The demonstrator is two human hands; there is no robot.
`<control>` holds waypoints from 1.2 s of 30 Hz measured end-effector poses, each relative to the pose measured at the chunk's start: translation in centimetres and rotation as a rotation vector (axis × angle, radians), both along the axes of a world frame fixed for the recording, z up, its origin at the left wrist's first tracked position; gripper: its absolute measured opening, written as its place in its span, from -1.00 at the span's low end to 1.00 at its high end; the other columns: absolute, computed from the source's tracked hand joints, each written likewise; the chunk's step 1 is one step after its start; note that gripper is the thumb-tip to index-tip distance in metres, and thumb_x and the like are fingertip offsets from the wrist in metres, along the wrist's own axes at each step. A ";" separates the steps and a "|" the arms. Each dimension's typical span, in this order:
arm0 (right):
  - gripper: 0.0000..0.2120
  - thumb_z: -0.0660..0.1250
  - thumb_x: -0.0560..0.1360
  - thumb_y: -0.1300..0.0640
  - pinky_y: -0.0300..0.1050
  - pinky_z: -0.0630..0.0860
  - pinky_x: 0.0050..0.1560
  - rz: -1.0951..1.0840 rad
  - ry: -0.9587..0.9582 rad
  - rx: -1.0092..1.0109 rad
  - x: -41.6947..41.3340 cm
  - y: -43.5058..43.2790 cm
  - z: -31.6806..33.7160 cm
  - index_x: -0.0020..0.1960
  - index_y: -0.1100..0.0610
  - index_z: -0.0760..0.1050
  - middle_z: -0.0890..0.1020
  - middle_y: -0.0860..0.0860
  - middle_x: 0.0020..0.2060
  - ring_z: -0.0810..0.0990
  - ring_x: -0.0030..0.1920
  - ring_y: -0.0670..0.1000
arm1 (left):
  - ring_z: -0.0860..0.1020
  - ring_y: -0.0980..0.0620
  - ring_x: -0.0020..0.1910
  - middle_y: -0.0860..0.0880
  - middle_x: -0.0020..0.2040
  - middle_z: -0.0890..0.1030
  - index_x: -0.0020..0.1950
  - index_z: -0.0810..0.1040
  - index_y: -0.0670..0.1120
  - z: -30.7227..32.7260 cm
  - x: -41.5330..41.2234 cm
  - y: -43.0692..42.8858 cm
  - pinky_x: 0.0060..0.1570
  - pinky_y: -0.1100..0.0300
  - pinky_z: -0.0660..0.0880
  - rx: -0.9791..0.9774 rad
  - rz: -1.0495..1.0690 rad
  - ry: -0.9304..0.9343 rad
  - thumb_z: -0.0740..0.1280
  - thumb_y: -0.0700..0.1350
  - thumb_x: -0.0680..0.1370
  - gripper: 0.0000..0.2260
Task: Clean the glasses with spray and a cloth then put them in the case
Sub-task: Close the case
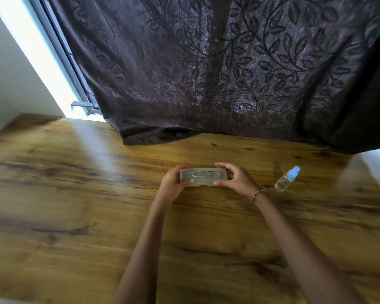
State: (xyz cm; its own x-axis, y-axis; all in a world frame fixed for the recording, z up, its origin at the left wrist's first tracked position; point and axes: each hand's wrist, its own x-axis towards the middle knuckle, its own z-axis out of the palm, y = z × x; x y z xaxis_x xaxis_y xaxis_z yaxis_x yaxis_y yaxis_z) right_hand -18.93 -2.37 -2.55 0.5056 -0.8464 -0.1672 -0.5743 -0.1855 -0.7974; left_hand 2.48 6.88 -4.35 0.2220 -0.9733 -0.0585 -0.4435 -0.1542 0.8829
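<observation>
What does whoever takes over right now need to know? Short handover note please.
Left hand: grips the left end of the case.
Right hand: pinches its right end.
Case: translucent, lid looks closed, low over or on the wooden table; contents unreadable.
Spray bottle: stands on the table, right of the case, blue cap on, no hand on it.
Glasses and cloth: not in view; possibly inside the case.
Done: no cleaning can be confirmed.
Left: open the case and check; if the glasses are uncleaned, spray, wipe, then case them.
</observation>
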 end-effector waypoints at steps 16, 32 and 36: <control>-0.41 0.52 0.26 0.02 -0.09 0.51 0.21 -0.363 -0.481 0.514 0.3 0.1 -0.8 0.23 0.20 0.47 0.59 0.11 0.12 0.57 0.16 0.05 | 0.55 -0.11 0.19 -0.18 0.26 0.47 0.35 0.34 -0.19 2.6 -0.8 -0.6 0.19 0.06 0.51 0.220 0.168 0.767 0.44 -0.22 0.45 -0.48; -0.73 0.37 0.44 0.38 0.03 0.64 -0.08 -0.437 -0.813 0.759 1.4 -0.3 1.2 -0.01 0.14 0.36 0.55 0.15 0.02 0.62 0.03 0.13 | 0.66 -0.09 0.02 -0.22 0.09 0.64 0.32 0.41 -0.27 2.6 -1.5 -2.1 -0.02 0.12 0.62 0.207 0.253 0.993 0.49 -0.18 0.40 -0.46; -0.71 0.38 0.45 0.37 0.02 0.64 -0.06 -0.442 -0.808 0.751 1.4 -0.3 1.2 0.09 0.19 0.37 0.55 0.18 0.10 0.62 0.06 0.13 | 0.66 -0.10 0.01 -0.22 0.08 0.65 0.30 0.43 -0.27 2.6 -1.5 -2.2 -0.05 0.14 0.62 0.206 0.259 1.005 0.49 -0.19 0.39 -0.48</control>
State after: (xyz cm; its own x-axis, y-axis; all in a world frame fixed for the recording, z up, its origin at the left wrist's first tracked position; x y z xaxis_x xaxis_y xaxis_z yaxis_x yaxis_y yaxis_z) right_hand -17.53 -2.62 -1.32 0.3812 -0.8001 -0.4632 0.2484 0.5712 -0.7823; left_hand 0.95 4.72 -1.75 0.1791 -0.8534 -0.4895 0.5443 -0.3285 0.7719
